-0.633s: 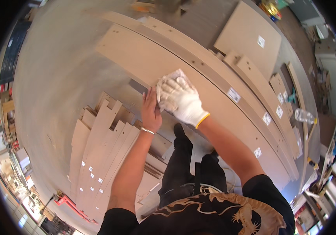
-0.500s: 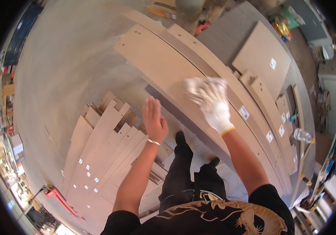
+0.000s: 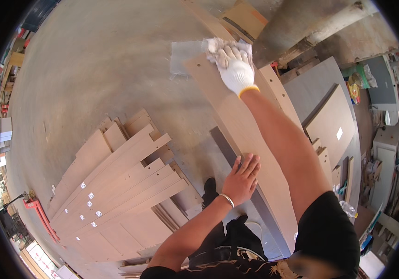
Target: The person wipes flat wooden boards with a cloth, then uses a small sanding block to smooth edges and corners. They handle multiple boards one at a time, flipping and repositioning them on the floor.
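Observation:
A long light-brown wood panel [image 3: 234, 111] stretches away from me, with a drilled hole near its far end. My right hand [image 3: 235, 72], in a white knit glove with a yellow cuff edge, presses a crumpled whitish cloth [image 3: 213, 45] at that far end. Its fingers are bent over the cloth. Bare except for a wrist bracelet, my left hand [image 3: 241, 180] rests with fingers outstretched at the panel's left edge, nearer my body. Beyond the panel's end, a thin pale sheet [image 3: 184, 56] shows beside the cloth.
To my left, several cut brown panels [image 3: 116, 186] lie stacked with small white labels. A red pallet-jack-like frame [image 3: 41, 216] stands farther left. On the right, a flat panel [image 3: 332, 121] lies on a grey surface, near a clear bottle [image 3: 348, 209]. A cardboard box [image 3: 243, 21] sits beyond.
My right hand has slid the cloth forward to the panel's far end. My left hand has come from the air over to the panel's edge. The view has shifted.

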`<state>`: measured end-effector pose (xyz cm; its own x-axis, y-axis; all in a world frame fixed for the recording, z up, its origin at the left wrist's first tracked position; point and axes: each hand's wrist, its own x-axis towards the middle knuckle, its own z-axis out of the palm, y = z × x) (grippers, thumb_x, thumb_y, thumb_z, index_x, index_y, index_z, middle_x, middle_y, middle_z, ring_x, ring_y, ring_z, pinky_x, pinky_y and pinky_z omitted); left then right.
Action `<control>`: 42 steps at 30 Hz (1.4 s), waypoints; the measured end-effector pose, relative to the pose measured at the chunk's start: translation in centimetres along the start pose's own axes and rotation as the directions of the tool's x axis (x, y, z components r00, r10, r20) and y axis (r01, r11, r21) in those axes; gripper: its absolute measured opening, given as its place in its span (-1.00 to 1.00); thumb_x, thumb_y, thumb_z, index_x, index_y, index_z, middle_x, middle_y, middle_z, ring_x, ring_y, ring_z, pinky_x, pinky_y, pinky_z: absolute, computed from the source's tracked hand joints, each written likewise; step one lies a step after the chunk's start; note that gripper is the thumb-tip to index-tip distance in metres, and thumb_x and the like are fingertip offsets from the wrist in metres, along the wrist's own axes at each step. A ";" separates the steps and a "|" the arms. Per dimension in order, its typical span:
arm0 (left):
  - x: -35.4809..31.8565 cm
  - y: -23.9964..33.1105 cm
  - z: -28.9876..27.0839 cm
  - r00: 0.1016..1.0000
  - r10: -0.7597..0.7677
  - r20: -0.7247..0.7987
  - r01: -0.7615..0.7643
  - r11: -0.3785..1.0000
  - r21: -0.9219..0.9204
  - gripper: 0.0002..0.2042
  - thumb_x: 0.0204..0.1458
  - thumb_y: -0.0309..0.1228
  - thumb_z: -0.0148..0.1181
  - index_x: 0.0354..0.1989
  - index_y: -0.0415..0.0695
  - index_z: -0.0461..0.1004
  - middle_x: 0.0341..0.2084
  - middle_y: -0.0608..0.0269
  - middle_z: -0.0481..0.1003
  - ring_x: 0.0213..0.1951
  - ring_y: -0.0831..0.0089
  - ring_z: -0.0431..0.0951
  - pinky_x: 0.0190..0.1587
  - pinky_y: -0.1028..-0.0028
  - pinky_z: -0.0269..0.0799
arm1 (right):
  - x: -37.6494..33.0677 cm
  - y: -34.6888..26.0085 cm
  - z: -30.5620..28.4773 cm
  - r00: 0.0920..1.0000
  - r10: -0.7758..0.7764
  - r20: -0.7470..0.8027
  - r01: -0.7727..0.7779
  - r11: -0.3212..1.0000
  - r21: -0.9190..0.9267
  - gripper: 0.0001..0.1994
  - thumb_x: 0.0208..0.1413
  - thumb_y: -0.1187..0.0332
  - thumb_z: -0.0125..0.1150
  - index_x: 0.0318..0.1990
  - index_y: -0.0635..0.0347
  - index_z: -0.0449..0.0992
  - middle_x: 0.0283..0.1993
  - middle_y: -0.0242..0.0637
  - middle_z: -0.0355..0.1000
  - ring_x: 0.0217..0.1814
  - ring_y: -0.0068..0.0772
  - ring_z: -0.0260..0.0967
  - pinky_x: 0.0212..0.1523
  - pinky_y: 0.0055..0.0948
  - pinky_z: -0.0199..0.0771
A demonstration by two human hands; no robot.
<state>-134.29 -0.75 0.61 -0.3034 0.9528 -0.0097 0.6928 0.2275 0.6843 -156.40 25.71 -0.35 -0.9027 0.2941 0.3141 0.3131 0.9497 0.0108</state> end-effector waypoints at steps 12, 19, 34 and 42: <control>-0.2 0.5 0.8 0.998 -0.041 0.042 0.035 0.990 0.133 -0.42 0.31 -0.30 0.13 0.51 -0.08 0.30 0.62 0.28 0.05 0.65 0.24 -0.12 0.60 -0.10 -0.12 | 3.4 -5.6 -1.3 0.971 0.165 0.173 -0.232 0.817 0.527 -0.77 0.26 0.34 0.12 0.02 -0.06 0.59 0.13 -0.31 0.58 0.17 -0.11 0.54 0.18 -0.17 0.47; -0.4 1.0 1.2 0.996 -0.066 0.055 0.057 0.986 0.156 -0.40 0.33 -0.29 0.09 0.55 -0.07 0.23 0.63 0.30 0.00 0.65 0.24 -0.16 0.61 -0.12 -0.16 | 2.9 -5.3 -0.5 0.972 -0.226 0.071 0.182 0.904 0.387 -0.78 0.26 0.36 0.08 -0.01 0.07 0.60 0.00 -0.23 0.58 0.23 -0.21 0.50 0.25 -0.19 0.45; -0.5 0.8 1.1 0.995 -0.072 0.067 0.062 0.989 0.133 -0.38 0.33 -0.30 0.09 0.56 -0.07 0.20 0.64 0.31 -0.01 0.66 0.28 -0.20 0.60 -0.19 -0.19 | 5.1 -5.5 -6.1 0.882 0.063 0.468 -0.283 0.864 0.416 -0.61 0.43 0.21 -0.09 0.31 -0.15 0.48 0.43 -0.31 0.39 0.40 -0.28 0.38 0.32 -0.26 0.46; -0.7 -0.5 -0.4 0.997 -0.009 0.073 0.009 1.000 0.001 -0.45 0.30 -0.35 0.14 0.48 -0.07 0.33 0.51 0.28 0.20 0.59 0.28 -0.01 0.54 -0.23 -0.08 | -3.2 -2.4 -1.7 0.893 -0.435 0.115 0.378 0.864 0.331 -0.56 0.30 0.27 0.15 0.34 -0.10 0.47 0.49 -0.27 0.31 0.62 -0.14 0.10 0.60 -0.16 0.10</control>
<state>-134.67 -1.65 0.55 -0.2610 0.9628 -0.0694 0.6903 0.2364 0.6838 -153.80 22.29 0.20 -0.9762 -0.1380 0.1671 -0.1687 0.9680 -0.1860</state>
